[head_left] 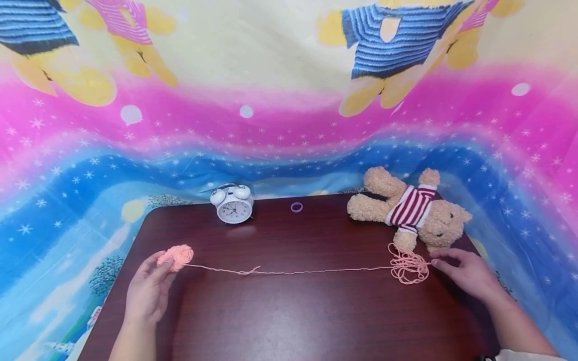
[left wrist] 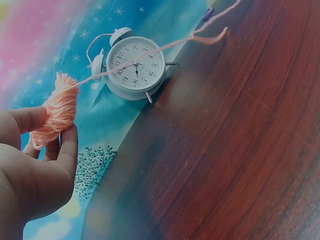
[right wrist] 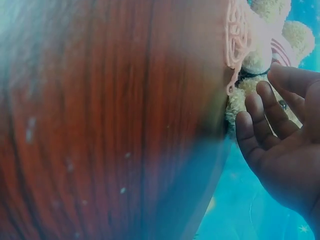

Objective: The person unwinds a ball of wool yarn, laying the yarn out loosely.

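Note:
My left hand (head_left: 151, 288) holds a small wound ball of peach yarn (head_left: 180, 255) between thumb and fingers, above the left part of the table. In the left wrist view the wound yarn (left wrist: 59, 110) shows as a thick bundle of strands. From it a single strand runs right, with a knot and short loose end midway, to a loose tangle of yarn (head_left: 408, 265). Beside that tangle is my right hand (head_left: 467, 273), its fingers loosely bent. The right wrist view shows the fingers (right wrist: 272, 112) apart from the yarn loops (right wrist: 237, 37), gripping nothing.
A white twin-bell alarm clock (head_left: 234, 204) stands at the back left of the dark wooden table (head_left: 280, 321). A purple ring (head_left: 296, 207) lies at the back middle. At the back right lies a teddy bear (head_left: 411, 208) in a striped shirt. Printed cloth (head_left: 289, 135) hangs around the table.

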A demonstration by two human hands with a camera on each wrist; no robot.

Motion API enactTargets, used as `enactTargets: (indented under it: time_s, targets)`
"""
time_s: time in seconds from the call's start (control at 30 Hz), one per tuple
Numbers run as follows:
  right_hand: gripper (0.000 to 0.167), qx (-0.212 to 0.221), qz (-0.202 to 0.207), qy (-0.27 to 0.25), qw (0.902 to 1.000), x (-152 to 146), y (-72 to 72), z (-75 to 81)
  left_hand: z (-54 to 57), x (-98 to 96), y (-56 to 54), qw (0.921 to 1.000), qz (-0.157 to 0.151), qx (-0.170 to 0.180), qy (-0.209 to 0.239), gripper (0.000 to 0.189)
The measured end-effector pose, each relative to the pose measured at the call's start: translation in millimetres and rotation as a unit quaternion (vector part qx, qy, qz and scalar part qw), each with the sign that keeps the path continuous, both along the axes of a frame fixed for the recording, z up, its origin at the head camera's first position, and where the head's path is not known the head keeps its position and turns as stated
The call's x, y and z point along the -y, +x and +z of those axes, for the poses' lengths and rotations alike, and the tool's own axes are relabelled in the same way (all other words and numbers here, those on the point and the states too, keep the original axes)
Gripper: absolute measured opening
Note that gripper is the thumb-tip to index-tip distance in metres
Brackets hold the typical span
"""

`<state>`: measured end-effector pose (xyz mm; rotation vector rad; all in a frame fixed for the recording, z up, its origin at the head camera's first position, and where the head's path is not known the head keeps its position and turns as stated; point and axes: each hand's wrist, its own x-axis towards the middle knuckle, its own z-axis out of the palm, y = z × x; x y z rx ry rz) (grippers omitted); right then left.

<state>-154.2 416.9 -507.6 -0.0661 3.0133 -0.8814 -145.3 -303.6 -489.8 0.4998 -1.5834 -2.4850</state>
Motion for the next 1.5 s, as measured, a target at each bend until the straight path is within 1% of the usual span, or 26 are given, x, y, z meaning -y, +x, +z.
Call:
enactTargets:
  time_s: [0.17,0.33,0.5,0.67,0.77,0.93,1.17,1.33,1.5]
  targets:
    - [0.031,-0.024,-0.002,0.002,0.9997,4.8,0.0,3.7,0.3,-5.0,-1.4,1.0000,-0.003,-0.004,0.005,0.025]
    - [0.027,-0.047,-0.005,-0.001,0.9989,15.3,-1.3,7.5,0.5,-10.9,-3.5,0.9999,-0.005,0.007,-0.011,0.029]
    - [0.024,-0.055,0.002,-0.016,0.9984,29.0,-4.3,10.4,-0.1,-16.8,-5.2,0.9996,-0.014,0.013,-0.020,0.031]
    - [0.025,-0.059,0.008,-0.023,0.9980,41.2,-10.1,11.3,0.2,-23.7,-7.6,0.9993,-0.023,0.014,-0.025,0.037]
    - [0.025,-0.056,0.014,-0.042,0.9975,48.7,-14.1,12.0,0.2,-28.5,-9.2,0.9990,-0.031,0.014,-0.029,0.041]
    - [0.026,-0.045,0.024,-0.078,0.9957,62.5,-21.5,12.1,-1.9,-36.9,-11.1,0.9982,-0.035,0.024,-0.042,0.045]
    - [0.027,-0.044,0.045,-0.102,0.9928,85.3,-30.5,10.3,-4.1,-50.4,-14.4,0.9969,-0.049,0.031,-0.053,0.042]
    - [0.028,-0.025,0.045,-0.127,0.9906,105.4,-35.1,11.7,-5.3,-62.6,-17.3,0.9971,-0.056,0.028,-0.043,0.039]
    - [0.029,-0.015,0.048,-0.161,0.9857,123.2,-38.4,10.9,-6.2,-75.9,-21.3,0.9962,-0.069,0.029,-0.044,0.046]
